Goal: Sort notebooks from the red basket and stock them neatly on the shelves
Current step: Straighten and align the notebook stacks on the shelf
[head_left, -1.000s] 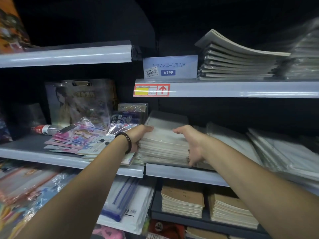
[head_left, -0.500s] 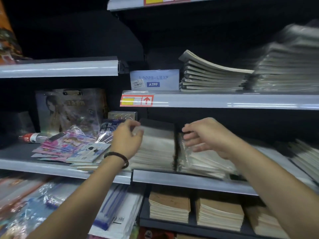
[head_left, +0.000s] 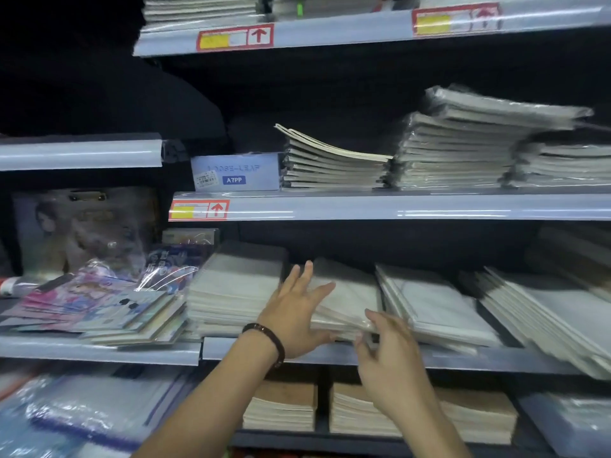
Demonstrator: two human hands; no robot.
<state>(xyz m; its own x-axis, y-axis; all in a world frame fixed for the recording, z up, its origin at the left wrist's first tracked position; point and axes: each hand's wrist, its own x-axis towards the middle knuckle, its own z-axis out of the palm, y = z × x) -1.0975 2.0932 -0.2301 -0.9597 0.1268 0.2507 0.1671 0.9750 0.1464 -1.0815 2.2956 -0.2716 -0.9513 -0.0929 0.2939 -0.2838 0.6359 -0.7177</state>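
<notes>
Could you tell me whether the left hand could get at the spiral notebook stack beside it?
Probably yes: the left hand lies open on the wrapped pack beside the spiral notebook stack, with nothing between them.

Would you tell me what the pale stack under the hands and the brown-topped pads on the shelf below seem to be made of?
Pale stack of wrapped notebooks: white paper in clear, glossy plastic film, judging by glints and crinkles at its near corner. Brown-topped pads: probably matte kraft-paper covers over cream paper; no shine, and layered page edges show at the front.
</notes>
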